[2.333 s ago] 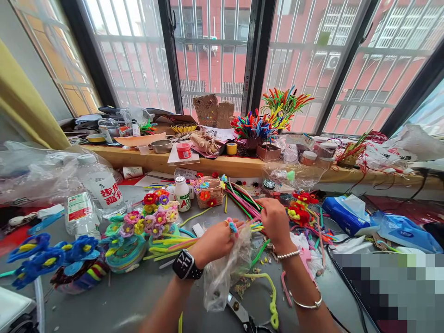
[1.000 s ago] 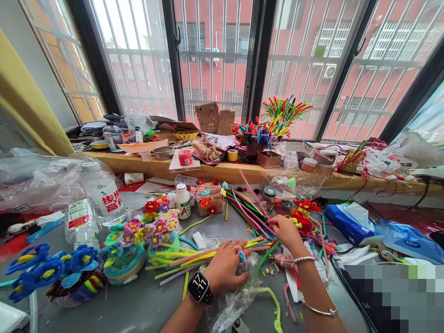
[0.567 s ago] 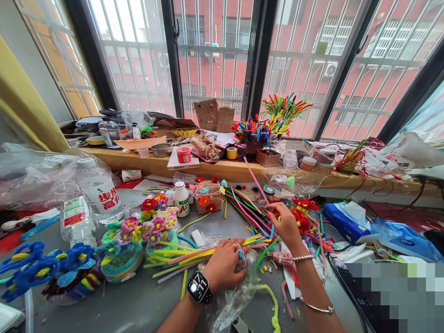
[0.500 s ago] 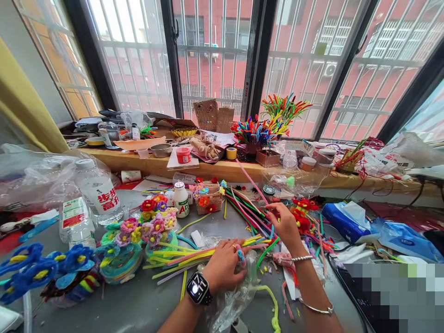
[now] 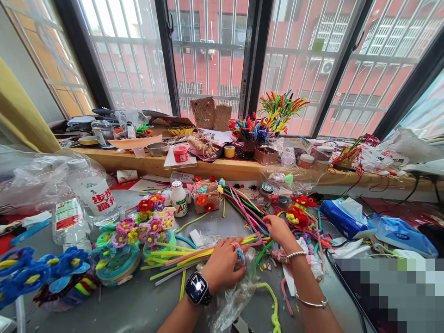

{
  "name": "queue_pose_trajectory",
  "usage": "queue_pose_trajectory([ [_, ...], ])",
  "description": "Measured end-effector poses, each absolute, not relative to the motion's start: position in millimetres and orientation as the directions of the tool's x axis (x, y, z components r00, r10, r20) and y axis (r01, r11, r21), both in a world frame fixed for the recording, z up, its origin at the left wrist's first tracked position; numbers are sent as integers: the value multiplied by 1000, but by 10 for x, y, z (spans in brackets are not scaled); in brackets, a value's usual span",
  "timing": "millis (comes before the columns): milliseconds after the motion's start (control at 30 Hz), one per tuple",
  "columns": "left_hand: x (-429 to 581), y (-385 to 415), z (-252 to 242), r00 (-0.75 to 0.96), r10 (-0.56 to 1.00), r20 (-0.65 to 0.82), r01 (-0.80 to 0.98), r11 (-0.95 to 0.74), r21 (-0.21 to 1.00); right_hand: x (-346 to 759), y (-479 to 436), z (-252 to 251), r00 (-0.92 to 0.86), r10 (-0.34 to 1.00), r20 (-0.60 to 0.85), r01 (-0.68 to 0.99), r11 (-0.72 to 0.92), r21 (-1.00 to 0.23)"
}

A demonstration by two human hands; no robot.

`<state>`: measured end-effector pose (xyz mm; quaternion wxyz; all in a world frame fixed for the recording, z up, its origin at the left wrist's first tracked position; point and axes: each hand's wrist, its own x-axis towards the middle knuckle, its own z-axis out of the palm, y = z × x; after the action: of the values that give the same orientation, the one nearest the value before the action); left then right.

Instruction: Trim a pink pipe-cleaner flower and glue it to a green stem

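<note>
My left hand (image 5: 225,262), with a smartwatch (image 5: 198,287) on its wrist, lies over a bundle of mostly yellow pipe cleaners (image 5: 173,260) and holds it down. Its fingers are closed over the stems. Under and beside it is a crumpled clear plastic bag (image 5: 233,303). A small ring of coloured fuzzy wire (image 5: 239,251) sits by its fingers. My right hand (image 5: 280,231) is at the near end of a loose pile of pink, green and red pipe cleaners (image 5: 244,208). Its fingers are curled in around stems there; which ones is partly hidden.
Pipe-cleaner flower pots (image 5: 120,261), blue flowers (image 5: 65,261) and water bottles (image 5: 92,192) crowd the left. A white drink bottle (image 5: 179,201) and flowered basket (image 5: 207,199) stand ahead. Right are red flowers (image 5: 301,212), tissue packs (image 5: 347,219) and a dark device (image 5: 360,293). Behind runs a cluttered sill (image 5: 222,167).
My right hand has moved down, and the pink pipe cleaner that stood raised in it is now down among the pile. My left hand stays on the bundle. The view has shifted slightly.
</note>
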<state>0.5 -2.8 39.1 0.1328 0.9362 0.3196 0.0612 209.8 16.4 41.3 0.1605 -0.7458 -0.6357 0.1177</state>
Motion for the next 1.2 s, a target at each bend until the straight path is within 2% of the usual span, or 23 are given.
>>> queue_pose_trajectory([
  [167,-2,-28,386,788,614,40,577,-761,296,2037,196,276,167,986,-26,946,-168,-278],
  [300,-8,-32,389,789,613,38,577,-760,300,1985,183,274,163,987,-6,956,-159,-247],
  [633,-4,-27,372,785,617,50,578,-760,296,2022,121,469,320,905,281,923,-231,-307],
  [867,1,-40,412,784,620,42,582,-756,301,2114,79,495,402,845,352,901,-296,-318],
  [967,1,-37,405,783,621,41,583,-755,299,2039,85,527,357,858,369,922,-259,-289],
  [1033,-2,-33,395,784,620,45,582,-758,295,1947,102,537,266,896,355,948,-177,-264],
  [1133,-5,-31,384,789,613,51,576,-765,289,1811,130,496,88,957,275,973,-24,-230],
  [1200,-3,-32,384,791,610,57,571,-768,289,1761,135,438,57,974,219,978,-11,-207],
])
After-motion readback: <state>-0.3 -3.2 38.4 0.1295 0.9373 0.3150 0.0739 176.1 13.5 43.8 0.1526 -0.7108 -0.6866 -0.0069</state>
